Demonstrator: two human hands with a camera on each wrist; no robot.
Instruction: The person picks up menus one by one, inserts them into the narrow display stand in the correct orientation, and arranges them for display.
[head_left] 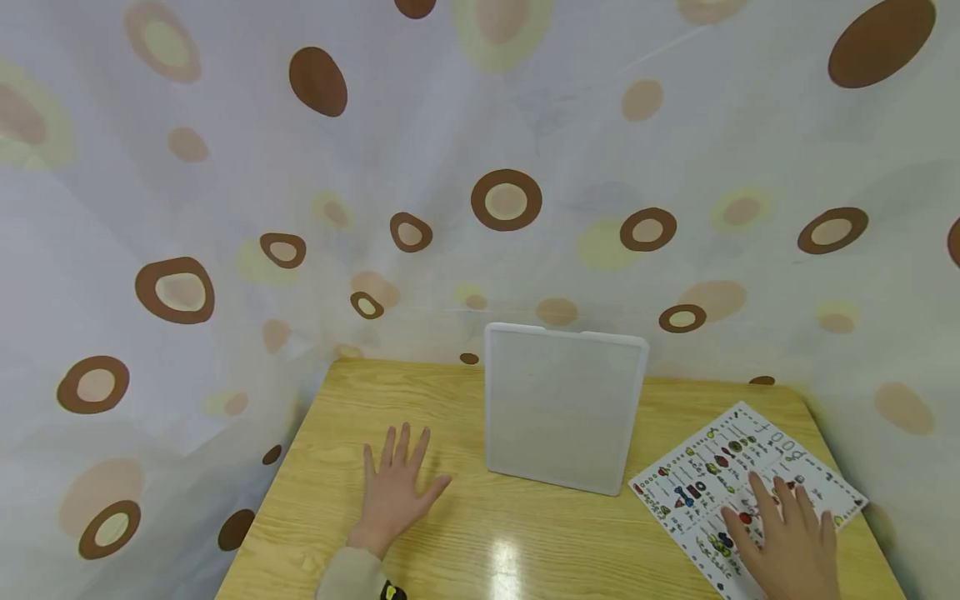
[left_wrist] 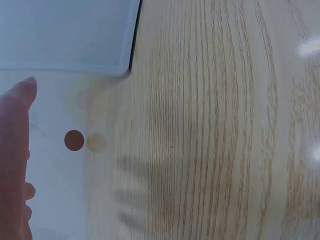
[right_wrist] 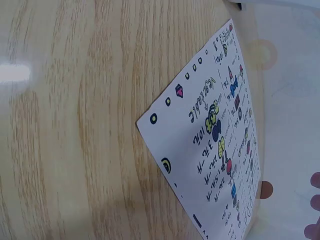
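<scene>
My left hand (head_left: 395,487) lies flat on the wooden table (head_left: 465,542), fingers spread, holding nothing; in the left wrist view a finger (left_wrist: 15,150) shows at the left edge. My right hand (head_left: 787,542) rests with straight fingers on a white sheet printed with small coloured pictures (head_left: 731,479) at the table's right front. The same sheet (right_wrist: 220,145) fills the right wrist view, with fingertips (right_wrist: 315,205) at the right edge. A white square board (head_left: 564,407) stands upright at the middle of the table, between the two hands.
A pale curtain with brown and yellow ovals (head_left: 480,167) hangs close behind and beside the table. The white board's corner (left_wrist: 70,35) appears in the left wrist view. Bare wood (head_left: 510,550) lies between the hands.
</scene>
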